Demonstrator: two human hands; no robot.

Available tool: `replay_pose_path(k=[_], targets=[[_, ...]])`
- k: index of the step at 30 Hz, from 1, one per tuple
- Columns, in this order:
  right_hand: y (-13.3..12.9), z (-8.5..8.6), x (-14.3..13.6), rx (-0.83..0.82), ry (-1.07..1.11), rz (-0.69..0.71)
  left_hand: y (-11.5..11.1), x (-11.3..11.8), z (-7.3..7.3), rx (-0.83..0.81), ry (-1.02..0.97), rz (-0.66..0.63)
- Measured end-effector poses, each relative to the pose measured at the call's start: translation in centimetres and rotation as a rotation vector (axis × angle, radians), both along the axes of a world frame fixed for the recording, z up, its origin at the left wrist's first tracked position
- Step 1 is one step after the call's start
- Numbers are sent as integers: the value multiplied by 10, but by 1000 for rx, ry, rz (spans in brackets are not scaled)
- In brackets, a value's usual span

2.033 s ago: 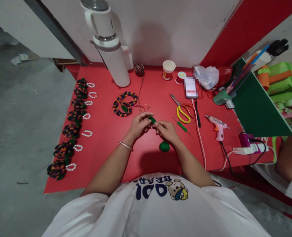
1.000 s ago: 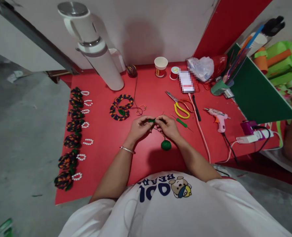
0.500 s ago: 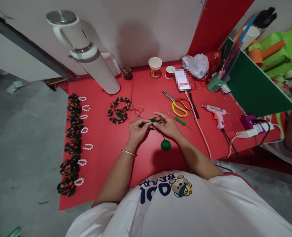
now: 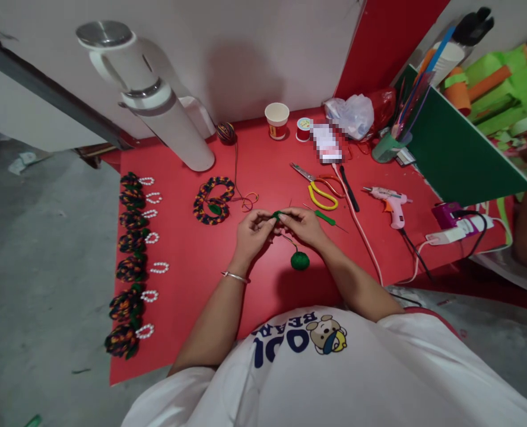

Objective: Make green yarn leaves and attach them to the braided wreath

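The green yarn piece (image 4: 276, 216) is sitting between the two hands, over the middle of the red table (image 4: 170, 326). The left hand (image 4: 253, 232) is pinching its left side between thumb and forefinger, the remaining fingers curling in and partly hiding; the right hand (image 4: 305, 227) is pinching the right side, its fingers bunching together. Half a second ago those right fingers were spreading apart, the forefinger standing clear (almost a small fan); now they are folding down over the work. Less green is showing as well: then a short strip was stretching from left to right, while now only a small patch is peeking out between the thumbs. The fingers are covering too much for me to tell its long axis, or which way its end is pointing. A thin strand (image 4: 289, 237) is running from beneath the hands to the green yarn ball (image 4: 299, 261), which is resting on the table nearer the wearer. The green-handled hook (image 4: 325, 217) is lying just beside the right hand, with the scissors (image 4: 321, 196) lying beyond it.
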State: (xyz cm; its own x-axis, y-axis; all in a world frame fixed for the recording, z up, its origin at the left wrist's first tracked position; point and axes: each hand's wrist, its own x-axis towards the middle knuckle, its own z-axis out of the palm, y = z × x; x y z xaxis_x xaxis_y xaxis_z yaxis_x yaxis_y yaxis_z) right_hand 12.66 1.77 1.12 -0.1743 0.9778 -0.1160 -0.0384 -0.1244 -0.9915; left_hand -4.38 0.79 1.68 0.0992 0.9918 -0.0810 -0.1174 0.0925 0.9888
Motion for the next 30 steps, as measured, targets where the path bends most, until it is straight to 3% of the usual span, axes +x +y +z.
replay_pose_path(k=[6,12,19,30], targets=[[0,-1,0,4,-28,3,3,1,-2,-79,-37,-38],[-1,1,0,20,-70,64,2,3,-3,-77,-28,-10],[0,-7,-2,14,-47,22,6,0,-6,-76,-114,29],[-1,-2,0,184,-199,-34,5,2,-1,-120,-77,41]])
